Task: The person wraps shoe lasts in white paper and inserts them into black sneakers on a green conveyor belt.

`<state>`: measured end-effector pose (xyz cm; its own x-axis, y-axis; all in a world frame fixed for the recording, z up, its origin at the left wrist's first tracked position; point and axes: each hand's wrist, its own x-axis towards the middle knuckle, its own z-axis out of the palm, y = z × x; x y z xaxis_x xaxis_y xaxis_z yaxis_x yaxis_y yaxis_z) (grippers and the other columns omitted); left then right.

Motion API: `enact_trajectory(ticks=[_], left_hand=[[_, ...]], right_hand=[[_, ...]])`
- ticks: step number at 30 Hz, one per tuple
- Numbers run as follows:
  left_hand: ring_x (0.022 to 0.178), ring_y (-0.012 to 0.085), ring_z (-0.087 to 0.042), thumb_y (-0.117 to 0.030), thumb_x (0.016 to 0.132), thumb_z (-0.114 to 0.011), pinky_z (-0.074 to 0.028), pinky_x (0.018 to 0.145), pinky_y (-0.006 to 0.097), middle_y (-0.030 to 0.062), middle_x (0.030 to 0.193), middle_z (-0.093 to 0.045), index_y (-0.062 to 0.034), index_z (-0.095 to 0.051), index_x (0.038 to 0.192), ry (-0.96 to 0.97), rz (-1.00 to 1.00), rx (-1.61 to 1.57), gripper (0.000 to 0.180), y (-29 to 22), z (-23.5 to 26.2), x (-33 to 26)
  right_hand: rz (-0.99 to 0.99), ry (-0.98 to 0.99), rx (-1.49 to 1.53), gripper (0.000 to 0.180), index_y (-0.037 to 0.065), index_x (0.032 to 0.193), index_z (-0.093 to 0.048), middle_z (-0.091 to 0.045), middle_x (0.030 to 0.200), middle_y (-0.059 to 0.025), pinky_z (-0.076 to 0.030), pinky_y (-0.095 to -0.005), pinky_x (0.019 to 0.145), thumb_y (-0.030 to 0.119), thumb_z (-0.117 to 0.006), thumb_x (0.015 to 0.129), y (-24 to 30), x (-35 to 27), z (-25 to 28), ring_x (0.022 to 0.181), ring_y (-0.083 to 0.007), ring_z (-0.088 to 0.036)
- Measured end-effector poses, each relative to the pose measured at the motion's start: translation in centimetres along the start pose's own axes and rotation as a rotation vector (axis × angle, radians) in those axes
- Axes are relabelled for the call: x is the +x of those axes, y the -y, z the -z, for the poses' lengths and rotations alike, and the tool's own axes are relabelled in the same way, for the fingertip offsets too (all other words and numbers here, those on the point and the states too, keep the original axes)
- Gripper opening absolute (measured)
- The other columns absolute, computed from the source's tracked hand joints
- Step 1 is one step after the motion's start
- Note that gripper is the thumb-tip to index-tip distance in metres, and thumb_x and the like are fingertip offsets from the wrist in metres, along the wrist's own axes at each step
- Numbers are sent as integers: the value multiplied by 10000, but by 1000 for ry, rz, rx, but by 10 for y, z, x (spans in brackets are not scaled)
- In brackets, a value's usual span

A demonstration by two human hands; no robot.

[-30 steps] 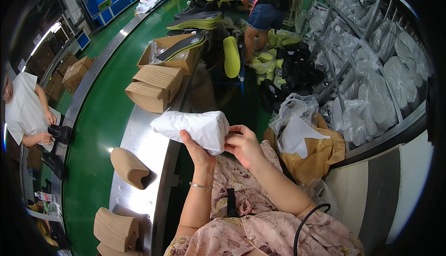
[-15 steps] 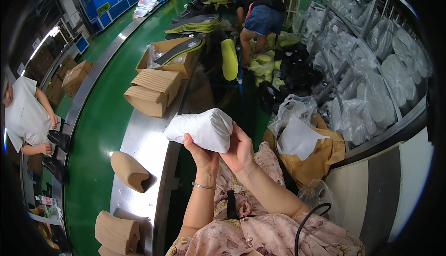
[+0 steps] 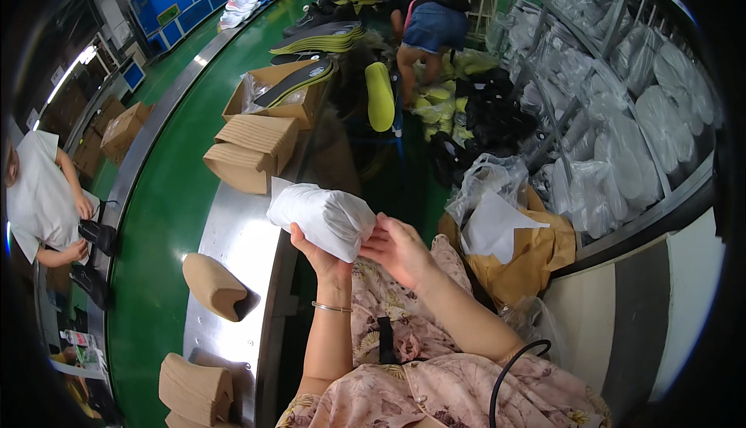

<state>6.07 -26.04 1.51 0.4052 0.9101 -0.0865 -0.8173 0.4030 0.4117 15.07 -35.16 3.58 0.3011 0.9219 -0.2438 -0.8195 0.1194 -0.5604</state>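
White is the wrapped bundle [image 3: 322, 222] that I watch from my distant place; it is held in the air, near the right edge of the metal table [image 3: 260, 272]. The left hand [image 3: 328, 263] is curled around it from below, with the thumb on its near side. The right hand [image 3: 400, 249] has its fingers loosely bent and touching the bundle's right end; whether they grip it, I cannot tell. On the table, one curved cardboard piece [image 3: 211, 284] lies apart from the stacked cardboard pieces [image 3: 252, 152].
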Motion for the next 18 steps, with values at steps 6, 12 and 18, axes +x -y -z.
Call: enact_trajectory(ticks=[6, 12, 18], left_hand=[[1033, 389, -532, -635, 805, -426, -446, 904, 477, 162, 1154, -534, -89, -426, 1263, 89, 23, -46, 713, -4, 13, 5], [1142, 397, -458, -689, 771, -469, -408, 970, 489, 181, 1250, -461, -104, -365, 1325, 323, 109, -213, 812, 2, 5, -3], [1201, 320, -419, -707, 760, -461, -299, 1080, 408, 164, 1266, -443, 15, -329, 1309, 414, 171, -258, 916, -1, -6, -8]], right_hand=[[-189, 270, 445, 328, 79, 1140, -508, -514, 1178, -107, -371, -400, 1001, 336, -452, 944, -7, 3, -21, 1119, -228, -474], [-150, 315, 561, 323, 214, 1242, -489, -477, 1284, -10, -328, -522, 1021, 341, -437, 950, -7, -13, -53, 1206, -212, -428], [-135, 514, 598, 486, 170, 1322, -389, -352, 1392, -57, -318, -513, 1041, 460, -396, 932, -2, -25, -61, 1304, -251, -322]])
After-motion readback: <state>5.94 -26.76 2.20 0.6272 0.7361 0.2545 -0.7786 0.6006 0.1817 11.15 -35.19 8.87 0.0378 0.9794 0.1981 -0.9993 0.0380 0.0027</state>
